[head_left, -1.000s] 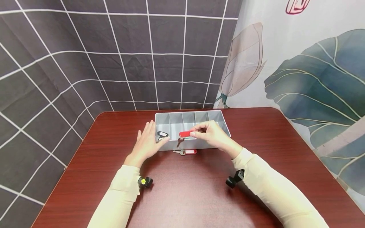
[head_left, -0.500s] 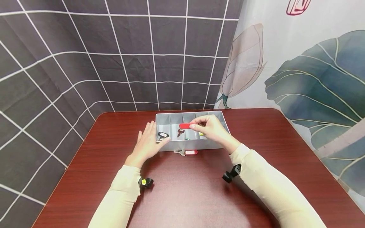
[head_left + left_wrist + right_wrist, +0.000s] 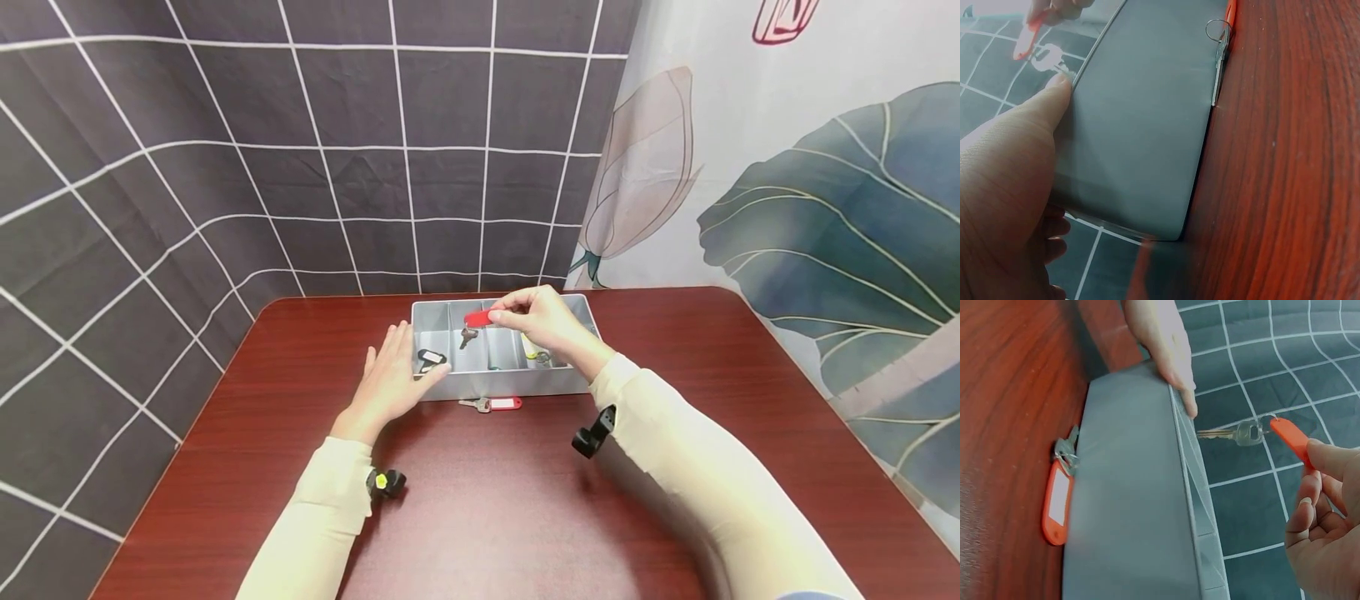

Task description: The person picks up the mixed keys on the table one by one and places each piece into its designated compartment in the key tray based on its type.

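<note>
Between thumb and fingers, my right hand (image 3: 543, 321) pinches a red key tag (image 3: 477, 318). A key (image 3: 468, 337) dangles from it on a ring, over the second compartment from the left of a grey divided tray (image 3: 510, 383). My left hand (image 3: 386, 383) rests at the tray's left end, fingers straight along the side, thumb (image 3: 1054, 100) at the front rim. Black key tags (image 3: 431, 358) lie in the leftmost compartment, partly behind that thumb. A yellow key tag (image 3: 531, 348) shows in a compartment further right, near my right hand.
Another key with a red tag (image 3: 506, 403) lies on the dark red table (image 3: 480, 500), right against the tray's front wall. A dark grid-patterned curtain (image 3: 450, 167) hangs behind the table, and a floral one (image 3: 787, 208) hangs at the right.
My right hand has lifted the red key tag and its key from low at the tray's front wall, moving away from me and slightly left. The left hand stays in place.
</note>
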{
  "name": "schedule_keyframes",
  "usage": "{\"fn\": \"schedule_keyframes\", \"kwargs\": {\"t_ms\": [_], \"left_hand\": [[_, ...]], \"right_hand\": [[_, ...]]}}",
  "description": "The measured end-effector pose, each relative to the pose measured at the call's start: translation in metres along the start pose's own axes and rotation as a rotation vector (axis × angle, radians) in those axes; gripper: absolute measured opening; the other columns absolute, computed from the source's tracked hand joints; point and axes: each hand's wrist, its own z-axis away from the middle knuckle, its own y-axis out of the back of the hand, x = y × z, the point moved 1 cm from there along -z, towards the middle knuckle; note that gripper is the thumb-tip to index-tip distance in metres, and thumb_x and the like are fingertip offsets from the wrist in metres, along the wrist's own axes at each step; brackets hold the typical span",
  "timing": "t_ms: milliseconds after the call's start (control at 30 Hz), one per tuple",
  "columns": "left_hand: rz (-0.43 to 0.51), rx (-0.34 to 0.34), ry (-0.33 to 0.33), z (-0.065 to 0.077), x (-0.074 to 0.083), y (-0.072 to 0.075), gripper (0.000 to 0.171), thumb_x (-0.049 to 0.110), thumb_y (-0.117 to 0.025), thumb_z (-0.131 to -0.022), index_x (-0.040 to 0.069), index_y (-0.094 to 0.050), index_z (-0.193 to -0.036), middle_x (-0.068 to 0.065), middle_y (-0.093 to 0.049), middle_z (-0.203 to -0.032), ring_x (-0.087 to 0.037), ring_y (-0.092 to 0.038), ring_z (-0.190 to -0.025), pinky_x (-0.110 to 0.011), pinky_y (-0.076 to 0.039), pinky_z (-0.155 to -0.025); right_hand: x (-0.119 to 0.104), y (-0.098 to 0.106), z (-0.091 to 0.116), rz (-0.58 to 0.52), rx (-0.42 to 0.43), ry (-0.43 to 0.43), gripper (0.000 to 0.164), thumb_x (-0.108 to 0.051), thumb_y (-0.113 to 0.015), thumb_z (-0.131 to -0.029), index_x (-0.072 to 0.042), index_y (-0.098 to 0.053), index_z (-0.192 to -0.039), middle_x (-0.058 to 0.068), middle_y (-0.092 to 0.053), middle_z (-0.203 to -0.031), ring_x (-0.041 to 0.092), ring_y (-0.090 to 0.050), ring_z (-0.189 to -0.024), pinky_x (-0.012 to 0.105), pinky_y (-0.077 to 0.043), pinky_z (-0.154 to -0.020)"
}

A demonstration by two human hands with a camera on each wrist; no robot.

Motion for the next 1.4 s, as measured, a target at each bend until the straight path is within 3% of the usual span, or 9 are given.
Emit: {"fn": "schedule_keyframes", "kwargs": {"t_ms": [433,633,1100,1400], "left_hand": [[-0.001,-0.015,0.010,0.001,0.001,0.000,0.107,0.078,-0.044,-0.081,0.001,-0.020,-0.152,-0.014,-0.018,-0.158,-0.029,-0.010,-0.147,-0.061,-0.012,-0.111],[0.005,-0.012,0.006,0.000,0.001,0.000,0.108,0.078,-0.044,-0.081,0.001,-0.020,-0.152,-0.015,-0.018,-0.158,-0.031,-0.012,-0.146,-0.062,-0.012,-0.111],[0.007,-0.021,0.017,0.001,0.003,0.002,0.108,0.078,-0.044,-0.081,0.001,-0.020,-0.152,-0.014,-0.018,-0.158,-0.029,-0.010,-0.147,-0.061,-0.012,-0.112],[0.004,-0.027,0.015,0.001,0.002,0.001,0.107,0.077,-0.045,-0.082,0.000,-0.019,-0.152,-0.015,-0.017,-0.158,-0.029,-0.010,-0.147,-0.062,-0.011,-0.111]], "right_hand": [[-0.004,0.004,-0.033,0.005,-0.068,-0.136,0.018,-0.023,-0.077,-0.083,-0.008,-0.077,-0.093,0.004,-0.071,-0.090,0.018,-0.053,-0.079,0.029,-0.042,-0.066],[0.000,0.002,-0.044,0.026,-0.104,-0.188,0.017,-0.023,-0.076,-0.084,-0.008,-0.077,-0.093,0.000,-0.066,-0.082,0.017,-0.051,-0.077,0.030,-0.042,-0.068],[0.011,-0.010,-0.056,0.109,-0.111,-0.251,0.016,-0.022,-0.078,-0.081,-0.007,-0.079,-0.088,0.003,-0.071,-0.094,0.017,-0.052,-0.083,0.028,-0.041,-0.070],[0.018,-0.018,-0.058,0.156,-0.123,-0.295,0.015,-0.023,-0.078,-0.082,-0.009,-0.079,-0.087,0.003,-0.071,-0.097,0.017,-0.053,-0.092,0.032,-0.042,-0.080]]}}
